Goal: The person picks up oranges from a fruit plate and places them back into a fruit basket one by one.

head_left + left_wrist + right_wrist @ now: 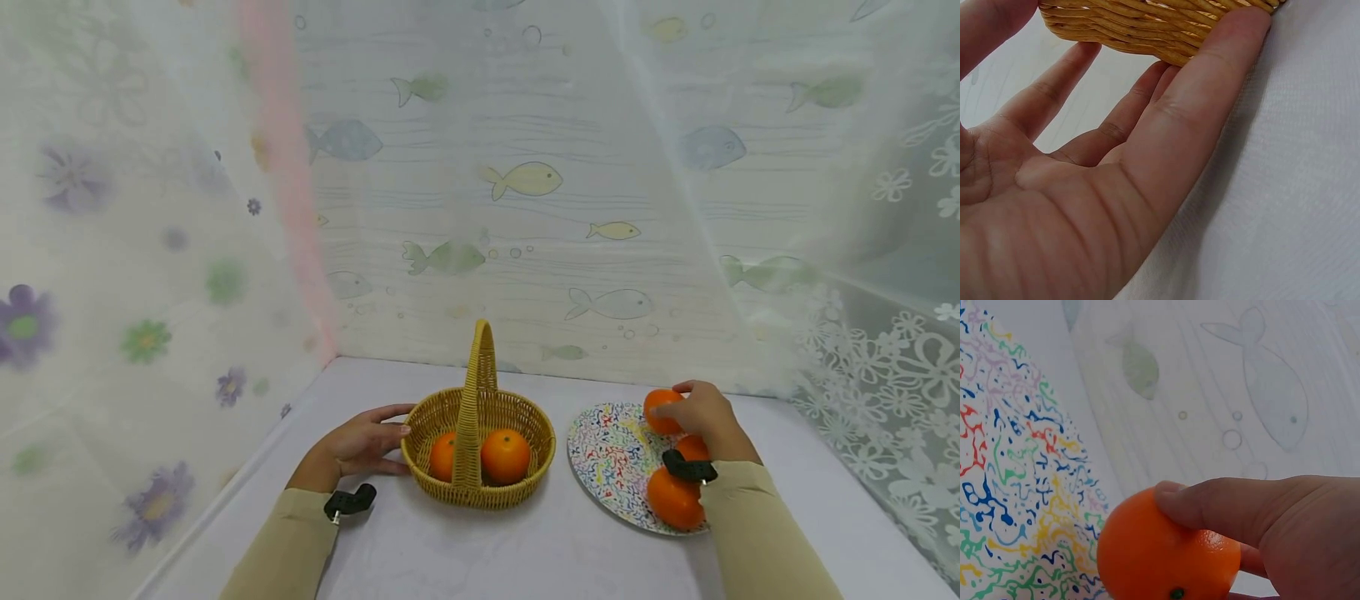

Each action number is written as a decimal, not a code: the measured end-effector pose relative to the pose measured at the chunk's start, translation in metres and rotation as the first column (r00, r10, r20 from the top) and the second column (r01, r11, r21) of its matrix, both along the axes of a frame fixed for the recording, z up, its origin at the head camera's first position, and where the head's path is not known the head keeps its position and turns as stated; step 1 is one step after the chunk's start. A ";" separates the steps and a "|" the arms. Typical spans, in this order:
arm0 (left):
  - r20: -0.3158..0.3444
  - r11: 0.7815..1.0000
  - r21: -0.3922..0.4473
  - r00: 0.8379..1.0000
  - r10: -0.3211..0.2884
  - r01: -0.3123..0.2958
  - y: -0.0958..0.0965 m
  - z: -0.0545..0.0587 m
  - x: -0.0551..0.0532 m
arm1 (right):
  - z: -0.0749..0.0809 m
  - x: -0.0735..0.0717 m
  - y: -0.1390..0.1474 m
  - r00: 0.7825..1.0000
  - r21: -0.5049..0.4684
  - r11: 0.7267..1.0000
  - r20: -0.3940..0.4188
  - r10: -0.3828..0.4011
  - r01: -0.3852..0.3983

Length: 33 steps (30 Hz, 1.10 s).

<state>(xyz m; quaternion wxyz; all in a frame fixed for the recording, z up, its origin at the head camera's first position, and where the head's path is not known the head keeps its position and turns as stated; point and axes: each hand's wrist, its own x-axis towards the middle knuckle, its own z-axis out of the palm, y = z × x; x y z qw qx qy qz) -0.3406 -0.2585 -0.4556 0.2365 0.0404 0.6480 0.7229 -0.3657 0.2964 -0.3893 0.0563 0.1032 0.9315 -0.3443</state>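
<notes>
My right hand [705,410] grips an orange [663,412] at the far right part of a round, colour-speckled plate [603,454]. In the right wrist view the thumb [1210,503] lies across the upper side of the held orange [1160,550], and its green stem end shows low down. Two more oranges sit on the plate below this hand, partly hidden by the wrist and strap. At the left, spread fingers of my left hand [363,446] touch the side of a yellow wicker basket [480,500]. Inside the basket lie two oranges [506,457], one partly behind the tall handle.
A white cloth [480,558] covers the table. Behind it hangs a pale curtain printed with fish [525,179], and flowered sheets [146,342] enclose the sides. The basket handle [480,375] arches high above the rim. Black straps [688,468] sit on both wrists.
</notes>
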 end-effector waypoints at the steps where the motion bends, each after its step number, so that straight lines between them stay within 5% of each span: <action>1: 0.001 1.000 0.000 1.000 -0.002 0.002 0.000 0.000 0.000 | 0.001 0.001 0.000 1.000 -0.005 1.000 -0.005 0.001 -0.001; 23: 0.001 1.000 -0.004 1.000 0.004 -0.004 -0.001 -0.001 0.000 | 0.022 0.018 -0.023 0.992 -0.210 0.978 -0.129 -0.014 -0.014; 33: -0.005 1.000 -0.006 1.000 -0.002 0.002 0.000 0.000 0.002 | 0.018 0.028 -0.033 0.985 -0.255 0.967 -0.168 -0.036 -0.009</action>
